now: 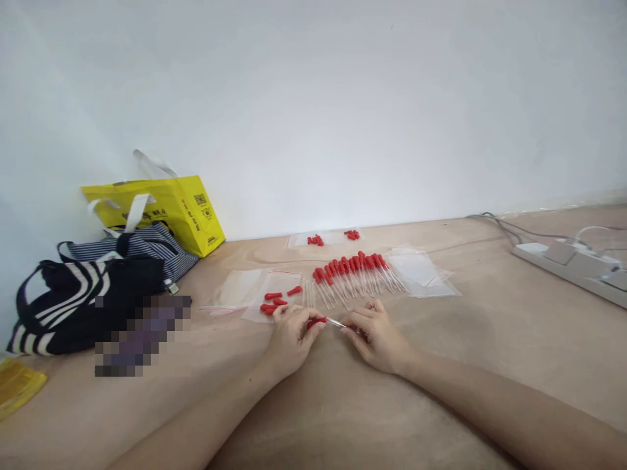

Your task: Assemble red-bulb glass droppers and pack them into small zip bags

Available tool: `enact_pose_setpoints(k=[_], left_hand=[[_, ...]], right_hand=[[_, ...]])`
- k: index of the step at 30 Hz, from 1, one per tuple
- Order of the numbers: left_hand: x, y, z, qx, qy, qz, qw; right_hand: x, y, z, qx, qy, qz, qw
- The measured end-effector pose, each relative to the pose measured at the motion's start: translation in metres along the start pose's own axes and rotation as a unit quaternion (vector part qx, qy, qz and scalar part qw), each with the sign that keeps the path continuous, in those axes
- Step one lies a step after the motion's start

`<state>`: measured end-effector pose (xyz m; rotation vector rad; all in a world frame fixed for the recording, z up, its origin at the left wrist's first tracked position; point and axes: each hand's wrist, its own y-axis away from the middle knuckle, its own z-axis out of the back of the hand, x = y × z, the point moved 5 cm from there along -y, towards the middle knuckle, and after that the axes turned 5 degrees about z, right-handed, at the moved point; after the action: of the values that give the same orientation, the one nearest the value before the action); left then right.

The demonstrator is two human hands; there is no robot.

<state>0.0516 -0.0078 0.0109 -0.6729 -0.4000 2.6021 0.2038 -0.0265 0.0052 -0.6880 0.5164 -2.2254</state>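
Near the middle of the table, my left hand (292, 336) pinches a red rubber bulb (317, 322) between thumb and fingers. My right hand (375, 336) grips a thin, shiny, tube-like piece (336, 322), whose other end meets the bulb. Beyond my hands lies a row of droppers (362, 271), clear tubes topped with red bulbs. A few bare clear tubes (309, 294) lie at the row's left end. Several loose red bulbs (273, 296) rest on a clear plastic bag (255, 313) beside my left hand.
Clear bags (421, 271) lie right of the row, and another bag (336, 237) with small red bulbs lies near the wall. At left are a yellow bag (196, 215), a striped bag (166, 251) and a black bag (83, 307). A power strip (578, 264) with cables sits at right.
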Motion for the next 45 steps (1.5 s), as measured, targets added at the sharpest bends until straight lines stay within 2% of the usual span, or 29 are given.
enact_pose_setpoints(k=[5,11,22,31,37,41,45], left_hand=[[-0.002,0.002,0.002,-0.020,0.007,-0.019,1.000],[-0.012,0.007,0.005,-0.025,-0.014,-0.067,0.997],[-0.022,0.012,0.007,-0.041,-0.027,-0.092,0.995],[-0.010,0.006,0.022,-0.059,-0.095,-0.113,0.987],[-0.006,0.009,0.027,-0.120,-0.142,-0.140,0.973],[-0.001,0.005,0.023,-0.095,-0.155,-0.133,0.974],[0.017,-0.002,0.022,-0.078,-0.172,-0.059,0.980]], right_hand=[[0.004,-0.001,-0.003,-0.007,0.019,0.023,1.000],[0.007,-0.005,0.000,-0.012,0.104,0.082,0.991],[0.013,-0.006,-0.006,-0.018,0.090,0.066,0.994],[-0.001,-0.009,0.007,-0.017,0.075,0.063,0.995],[-0.003,-0.005,0.010,0.004,0.100,0.070,0.992],[-0.007,-0.004,0.006,-0.013,0.134,0.032,0.990],[-0.024,-0.013,0.005,-0.047,0.154,-0.090,0.983]])
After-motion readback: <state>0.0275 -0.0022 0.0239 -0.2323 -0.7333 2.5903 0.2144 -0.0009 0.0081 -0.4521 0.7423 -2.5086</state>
